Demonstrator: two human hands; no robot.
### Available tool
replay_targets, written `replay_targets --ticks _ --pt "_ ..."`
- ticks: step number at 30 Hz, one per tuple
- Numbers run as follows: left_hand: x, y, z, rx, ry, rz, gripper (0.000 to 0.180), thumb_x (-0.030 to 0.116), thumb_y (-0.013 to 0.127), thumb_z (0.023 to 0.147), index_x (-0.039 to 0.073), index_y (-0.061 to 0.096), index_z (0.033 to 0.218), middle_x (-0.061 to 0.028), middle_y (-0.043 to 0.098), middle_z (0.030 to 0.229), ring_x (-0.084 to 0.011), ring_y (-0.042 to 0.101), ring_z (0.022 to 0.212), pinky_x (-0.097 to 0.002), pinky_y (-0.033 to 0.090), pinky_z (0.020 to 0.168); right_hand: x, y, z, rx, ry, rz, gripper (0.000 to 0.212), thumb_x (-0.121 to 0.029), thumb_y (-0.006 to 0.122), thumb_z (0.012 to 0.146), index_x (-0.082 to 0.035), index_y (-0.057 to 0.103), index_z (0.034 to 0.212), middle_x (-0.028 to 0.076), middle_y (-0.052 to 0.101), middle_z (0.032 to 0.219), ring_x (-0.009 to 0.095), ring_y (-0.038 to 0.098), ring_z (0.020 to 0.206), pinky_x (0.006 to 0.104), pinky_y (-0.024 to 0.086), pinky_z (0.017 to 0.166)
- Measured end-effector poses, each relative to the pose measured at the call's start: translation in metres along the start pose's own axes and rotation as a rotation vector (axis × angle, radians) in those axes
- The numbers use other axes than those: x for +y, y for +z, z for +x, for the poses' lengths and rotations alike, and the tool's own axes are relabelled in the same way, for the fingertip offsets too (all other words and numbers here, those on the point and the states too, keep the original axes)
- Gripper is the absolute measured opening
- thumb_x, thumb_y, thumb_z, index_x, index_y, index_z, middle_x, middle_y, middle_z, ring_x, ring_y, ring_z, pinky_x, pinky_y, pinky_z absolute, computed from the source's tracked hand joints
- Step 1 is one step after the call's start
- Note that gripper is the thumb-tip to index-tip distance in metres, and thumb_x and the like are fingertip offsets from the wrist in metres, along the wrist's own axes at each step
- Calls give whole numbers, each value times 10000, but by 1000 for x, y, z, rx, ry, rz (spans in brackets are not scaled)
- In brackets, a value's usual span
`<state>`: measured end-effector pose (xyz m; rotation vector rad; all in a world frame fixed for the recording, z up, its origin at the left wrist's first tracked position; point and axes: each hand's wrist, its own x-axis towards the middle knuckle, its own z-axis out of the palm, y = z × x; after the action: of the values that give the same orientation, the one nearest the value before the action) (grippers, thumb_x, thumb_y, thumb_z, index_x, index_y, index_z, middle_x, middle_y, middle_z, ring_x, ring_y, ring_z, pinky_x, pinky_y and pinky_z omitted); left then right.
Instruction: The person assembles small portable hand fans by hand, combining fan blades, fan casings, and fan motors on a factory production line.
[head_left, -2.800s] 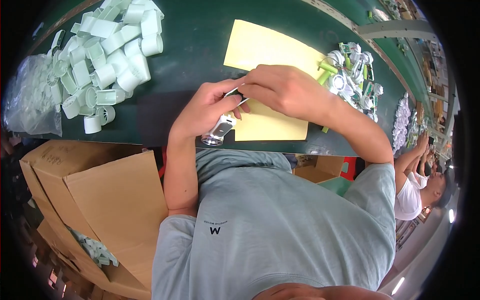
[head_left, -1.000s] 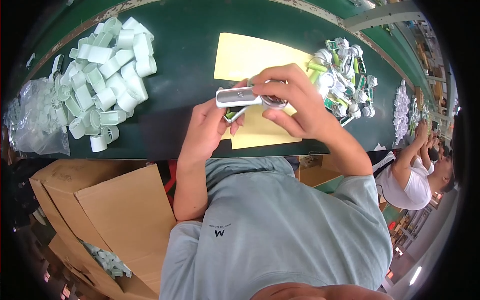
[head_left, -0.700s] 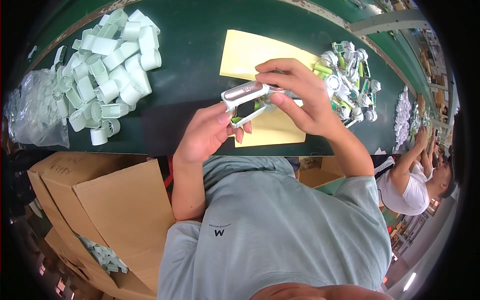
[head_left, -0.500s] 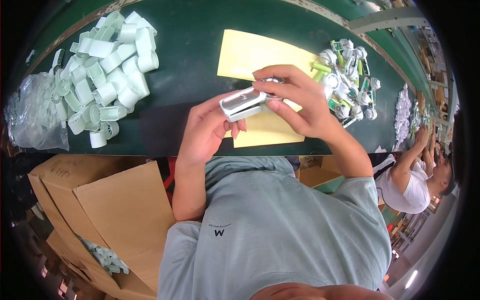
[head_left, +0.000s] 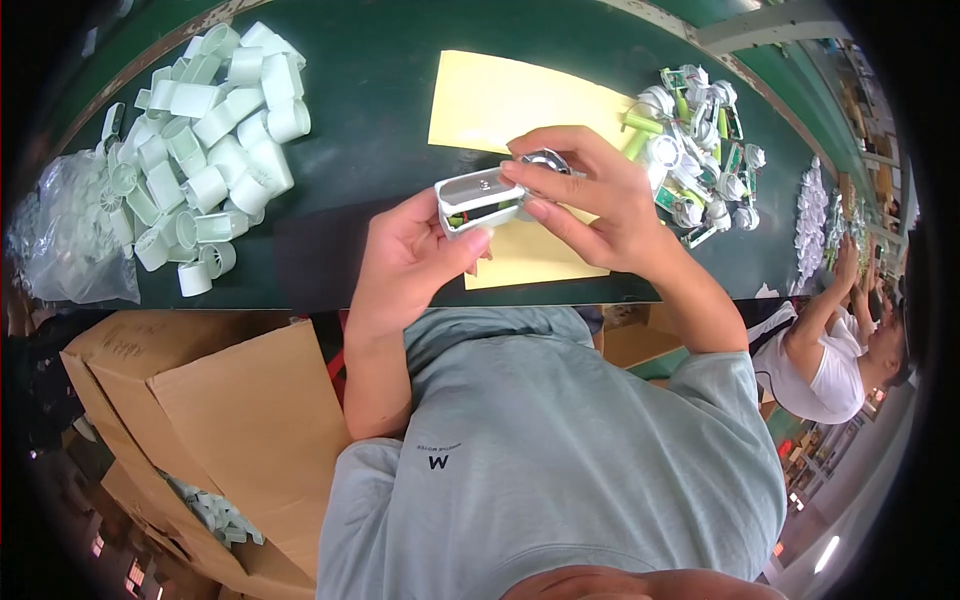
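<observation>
Over the table I hold a small white and silver device housing [head_left: 470, 190] between both hands. Its narrow side is open, and dark and reddish parts show inside. My left hand [head_left: 410, 255] grips the left end, thumb at the lower edge and fingers partly hidden behind. With thumb and fingers, my right hand [head_left: 605, 205] pinches the other end, where a round shiny part [head_left: 545, 160] sticks out. Beneath lie yellow sheets [head_left: 530, 95], partly covered by my hands.
A heap of pale green plastic shells [head_left: 225, 130] lies left, beside a clear plastic bag [head_left: 75, 235]. On the right are several electronic assemblies [head_left: 700, 150] with green cylinders. Cardboard boxes [head_left: 240, 400] stand below the green table's [head_left: 370, 90] edge. Another person [head_left: 820, 360] works far right.
The housing has turned, so its open side and inner parts now show. My left thumb has come to its lower edge; my right hand keeps its grip.
</observation>
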<state>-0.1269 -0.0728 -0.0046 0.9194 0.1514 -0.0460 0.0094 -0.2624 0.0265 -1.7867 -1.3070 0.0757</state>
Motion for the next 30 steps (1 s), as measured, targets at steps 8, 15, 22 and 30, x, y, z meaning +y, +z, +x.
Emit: replay_targets --ticks 8,15,22,30 --pt "6 5 0 21 28 210 339 60 678 938 -56 598 1246 -81 687 995 -87 632 762 -227 521 606 5 1 -3 -24 -1 128 334 15 668 856 -30 719 1183 158 612 1182 258 652 918 343 538 743" --pt "6 15 2 49 112 270 377 78 687 935 -30 586 1282 -72 689 960 -68 616 752 -238 535 624 9 5 -10 18 2 287 323 47 611 894 23 690 1206 212 570 1248 307 613 1091 393 535 869" --pt "6 12 1 60 111 339 375 90 695 933 -34 593 1272 -72 682 914 -67 614 729 -234 532 608 10 5 -6 -23 -14 282 326 52 608 895 20 688 1210 209 573 1234 311 614 1089 403 531 893" --pt "5 17 11 97 139 205 365 45 693 919 -36 607 1265 -91 676 1025 -71 604 888 -256 536 732 18 0 -3 -65 8 135 330 73 620 837 18 702 1152 189 578 1254 283 633 1040 348 542 838"
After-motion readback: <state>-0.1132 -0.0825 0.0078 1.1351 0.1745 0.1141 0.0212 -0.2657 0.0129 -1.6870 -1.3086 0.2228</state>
